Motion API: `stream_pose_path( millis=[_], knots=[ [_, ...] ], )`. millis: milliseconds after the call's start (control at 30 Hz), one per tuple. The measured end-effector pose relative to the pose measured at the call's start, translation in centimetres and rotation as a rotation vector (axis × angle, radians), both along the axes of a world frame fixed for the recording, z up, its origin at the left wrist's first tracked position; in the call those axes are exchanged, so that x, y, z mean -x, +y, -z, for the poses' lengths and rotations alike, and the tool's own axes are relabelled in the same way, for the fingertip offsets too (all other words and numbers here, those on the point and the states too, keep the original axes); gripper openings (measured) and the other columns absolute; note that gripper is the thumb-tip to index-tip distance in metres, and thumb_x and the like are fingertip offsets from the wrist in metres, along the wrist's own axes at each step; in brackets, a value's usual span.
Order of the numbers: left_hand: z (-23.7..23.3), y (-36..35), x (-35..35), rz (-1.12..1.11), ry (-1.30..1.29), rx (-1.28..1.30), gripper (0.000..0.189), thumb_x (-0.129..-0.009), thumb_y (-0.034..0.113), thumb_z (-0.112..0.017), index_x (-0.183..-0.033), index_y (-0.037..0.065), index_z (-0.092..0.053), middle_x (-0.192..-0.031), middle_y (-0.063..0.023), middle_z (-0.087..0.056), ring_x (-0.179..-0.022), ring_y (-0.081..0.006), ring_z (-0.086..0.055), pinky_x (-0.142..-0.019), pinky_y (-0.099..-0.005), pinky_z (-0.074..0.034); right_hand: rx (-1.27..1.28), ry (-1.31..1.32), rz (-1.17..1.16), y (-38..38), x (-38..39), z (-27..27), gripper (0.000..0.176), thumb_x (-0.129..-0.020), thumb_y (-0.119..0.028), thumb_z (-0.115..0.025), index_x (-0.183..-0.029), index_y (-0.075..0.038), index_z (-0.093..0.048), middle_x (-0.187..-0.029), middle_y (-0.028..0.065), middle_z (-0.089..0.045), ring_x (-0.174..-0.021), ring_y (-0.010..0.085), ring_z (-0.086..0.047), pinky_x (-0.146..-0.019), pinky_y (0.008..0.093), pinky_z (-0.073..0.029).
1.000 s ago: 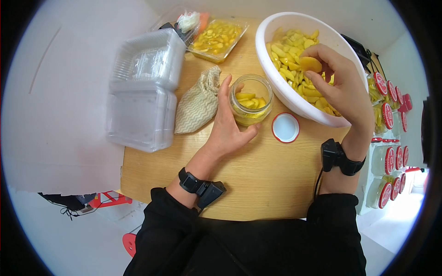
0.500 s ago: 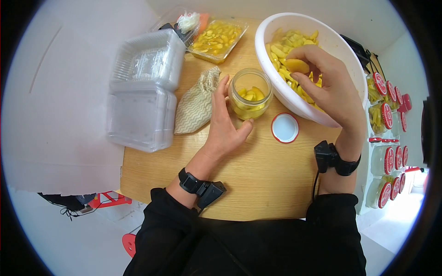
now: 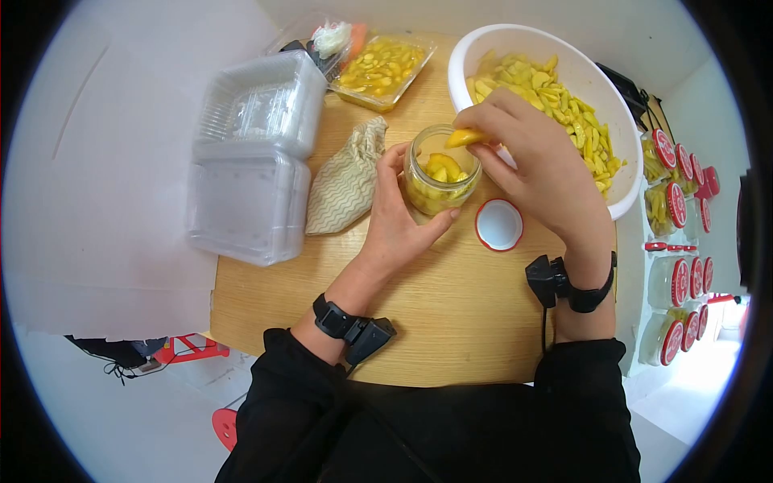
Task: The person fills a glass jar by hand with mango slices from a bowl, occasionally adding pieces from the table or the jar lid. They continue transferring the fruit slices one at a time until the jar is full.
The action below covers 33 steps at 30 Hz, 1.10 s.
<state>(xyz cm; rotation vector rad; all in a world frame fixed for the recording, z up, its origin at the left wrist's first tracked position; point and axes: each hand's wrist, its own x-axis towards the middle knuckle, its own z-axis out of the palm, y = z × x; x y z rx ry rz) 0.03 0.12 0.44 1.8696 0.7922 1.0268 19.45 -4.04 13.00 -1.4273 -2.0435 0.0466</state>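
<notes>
My left hand (image 3: 403,211) is wrapped round a glass jar (image 3: 419,201) standing on the wooden table (image 3: 451,322). Yellow fruit slices (image 3: 443,169) fill its lower part. Above the jar's right rim, my right hand (image 3: 523,149) pinches one yellow fruit slice (image 3: 465,138) between thumb and fingers. A white basin (image 3: 628,153) with many more yellow slices stands behind and to the right of that hand. Just right of the jar, a red-rimmed lid (image 3: 499,224) lies with its white inside up.
Clear plastic containers (image 3: 248,201) stand on the left, beside a wavy-patterned cloth pouch (image 3: 342,193). A clear tray (image 3: 378,102) at the back holds yellow pieces in liquid. Red-lidded jars (image 3: 665,282) line a white shelf at the right.
My right hand has moved left from over the basin to the jar's mouth, carrying the fruit slice. My left hand and the jar have shifted slightly right.
</notes>
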Motion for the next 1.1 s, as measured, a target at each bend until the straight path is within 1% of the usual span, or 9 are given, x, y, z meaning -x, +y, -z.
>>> stream_pose_path(
  millis=[267, 333, 433, 500, 533, 633, 767, 967, 1100],
  knots=[
    [-0.3, -0.1, 0.0, 0.013, -0.012, 0.023, 0.100, -0.078, 0.017, -0.087, -0.152, 0.000, -0.022, -0.144, -0.0215, -0.046, -0.137, -0.0305, -0.048, -0.116, -0.0421, -0.037, -0.035, 0.019, -0.028, 0.6, 0.8, 1.2, 0.023, -0.086, 0.002, -0.069, -0.108, -0.004, -0.065, -0.097, 0.0126, -0.060, -0.089, 0.0337, -0.064, -0.077, 0.0409, -0.052],
    [-0.2, 0.0, -0.1, -0.013, -0.009, -0.040, 0.097, -0.076, 0.016, -0.088, -0.149, 0.000, -0.026, -0.141, -0.0207, -0.046, -0.131, -0.0310, -0.051, -0.112, -0.0431, -0.042, -0.026, 0.047, -0.036, 0.7, 0.6, 1.1, 0.023, -0.086, 0.002, -0.068, -0.108, -0.004, -0.065, -0.097, 0.0123, -0.060, -0.089, 0.0339, -0.064, -0.077, 0.0409, -0.052],
    [0.0, 0.1, -0.1, -0.023, -0.011, -0.072, 0.096, -0.075, 0.015, -0.089, -0.148, 0.000, -0.028, -0.139, -0.0203, -0.047, -0.129, -0.0313, -0.053, -0.110, -0.0437, -0.044, -0.021, 0.068, -0.024, 0.7, 0.2, 1.0, 0.022, -0.087, 0.001, -0.069, -0.108, -0.004, -0.066, -0.097, 0.0117, -0.062, -0.088, 0.0326, -0.064, -0.075, 0.0383, -0.052],
    [-0.1, 0.0, -0.1, -0.022, -0.019, -0.059, 0.096, -0.075, 0.015, -0.089, -0.148, 0.000, -0.029, -0.139, -0.0202, -0.047, -0.129, -0.0314, -0.053, -0.111, -0.0437, -0.043, -0.067, 0.051, 0.005, 0.7, -0.6, 0.6, 0.022, -0.087, 0.000, -0.070, -0.109, -0.003, -0.067, -0.099, 0.0101, -0.065, -0.087, 0.0283, -0.065, -0.074, 0.0348, -0.051],
    [-0.2, -0.1, -0.2, -0.022, -0.025, -0.046, 0.095, -0.075, 0.015, -0.089, -0.148, 0.000, -0.029, -0.139, -0.0201, -0.048, -0.129, -0.0314, -0.053, -0.111, -0.0436, -0.043, -0.089, 0.042, 0.020, 0.7, -1.2, 0.4, 0.022, -0.088, 0.000, -0.070, -0.109, -0.003, -0.068, -0.100, 0.0093, -0.067, -0.086, 0.0261, -0.066, -0.073, 0.0330, -0.051],
    [-0.4, -0.2, -0.2, -0.026, -0.027, -0.036, 0.097, -0.075, 0.015, -0.089, -0.149, 0.000, -0.028, -0.139, -0.0200, -0.048, -0.130, -0.0317, -0.053, -0.111, -0.0434, -0.043, -0.071, 0.090, 0.157, 0.7, -4.0, 0.0, 0.020, -0.091, -0.004, -0.067, -0.110, -0.002, -0.069, -0.101, 0.0130, -0.070, -0.090, 0.0285, -0.068, -0.081, 0.0370, -0.054],
    [-0.7, -0.4, -0.2, -0.051, 0.017, -0.079, 0.099, -0.075, 0.015, -0.089, -0.152, 0.000, -0.028, -0.141, -0.0202, -0.047, -0.132, -0.0319, -0.051, -0.112, -0.0432, -0.042, -0.027, 0.102, 0.333, 0.7, -7.5, 0.5, 0.021, -0.090, -0.004, -0.066, -0.111, -0.002, -0.070, -0.101, 0.0109, -0.072, -0.091, 0.0235, -0.069, -0.083, 0.0359, -0.054],
    [-0.5, -0.2, 0.0, -0.044, 0.078, -0.138, 0.096, -0.075, 0.016, -0.088, -0.152, 0.000, -0.032, -0.143, -0.0204, -0.044, -0.135, -0.0332, -0.048, -0.114, -0.0432, -0.040, 0.131, 0.092, 0.306, 1.0, -7.2, 1.9, 0.025, -0.090, -0.008, -0.068, -0.114, -0.004, -0.069, -0.107, 0.0130, -0.072, -0.099, 0.0302, -0.068, -0.090, 0.0405, -0.053],
    [-0.6, -0.2, 0.0, -0.044, 0.074, -0.144, 0.096, -0.075, 0.016, -0.089, -0.151, 0.000, -0.033, -0.142, -0.0202, -0.046, -0.134, -0.0341, -0.048, -0.114, -0.0432, -0.040, 0.117, 0.070, 0.314, 0.9, -7.3, 2.3, 0.026, -0.090, -0.009, -0.067, -0.116, -0.004, -0.068, -0.112, 0.0153, -0.072, -0.106, 0.0339, -0.067, -0.095, 0.0432, -0.051]
  ],
)
